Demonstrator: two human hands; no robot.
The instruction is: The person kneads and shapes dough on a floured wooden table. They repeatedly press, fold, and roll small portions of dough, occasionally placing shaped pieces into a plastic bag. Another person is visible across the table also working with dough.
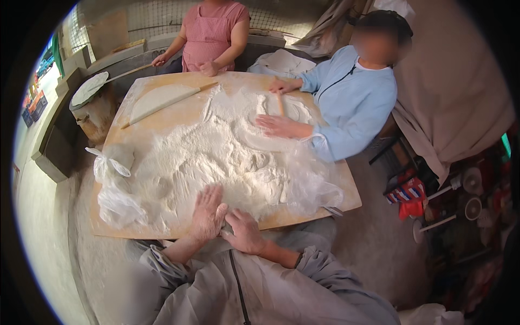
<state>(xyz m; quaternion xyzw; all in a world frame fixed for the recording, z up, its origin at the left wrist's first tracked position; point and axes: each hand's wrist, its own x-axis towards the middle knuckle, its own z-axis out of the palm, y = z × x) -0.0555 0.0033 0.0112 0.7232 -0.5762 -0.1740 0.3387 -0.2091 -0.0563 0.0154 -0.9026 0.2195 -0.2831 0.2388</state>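
Observation:
My left hand [208,213] is raised at the near edge of a floured wooden board [276,222], its fingers stretched out and nothing seen in them. Beside it, my right hand [245,233] is curled, its fingertips close to the base of my left palm; whether something lies between the hands cannot be told. Loose white flour [207,158] covers much of the board in heaps and streaks. A small round dough piece [161,187], dusted with flour, lies left of my left hand. Knotted clear plastic bags [118,199] rest at the board's left side, and another plastic bag [310,183] lies at the right.
A co-worker in light blue [353,105] handles a rolling pin [280,104] over a dough sheet. Another person, in a pink apron [208,40], holds a long stick by a round drum [95,115]. A folded dough sheet [156,101] hangs over a rod on the far left.

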